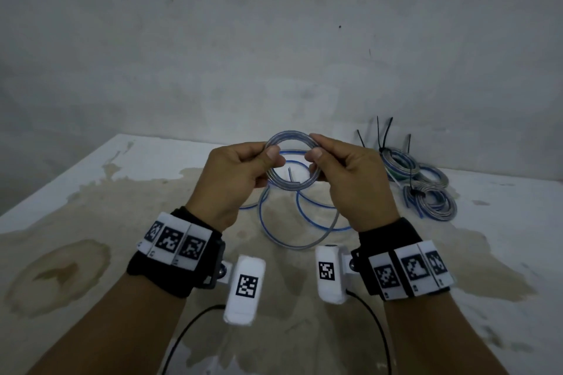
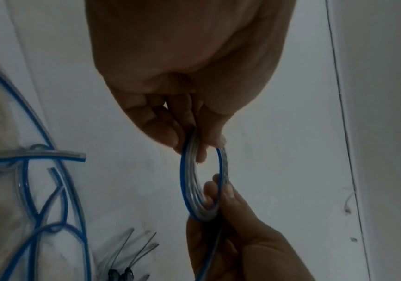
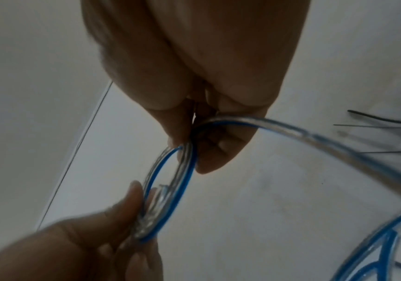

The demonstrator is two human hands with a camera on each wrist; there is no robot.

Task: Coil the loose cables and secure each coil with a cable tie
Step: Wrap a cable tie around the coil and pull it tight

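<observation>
Clear blue-striped cable (image 1: pixel 292 158), coiled small, held above the table (image 1: pixel 91 192) between my hands.

My left hand (image 1: pixel 234 179) and right hand (image 1: pixel 350 179) pinch opposite sides of the coil, fingers clamped. It looks light, springy and slick, so I'd grip across all turns. The tail trails over open tabletop; tied coils (image 1: pixel 426 183) lie well right.

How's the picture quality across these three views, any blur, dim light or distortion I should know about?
Head view: dim, flat light, no glare; the wide lens bows the table edge, yet the coil and tied coils read clearly. Left wrist view: dark, the left hand shadowed, loose cable soft at the edge. Right wrist view: the left hand is smeared by motion blur, and the near cable strand is out of focus.
</observation>
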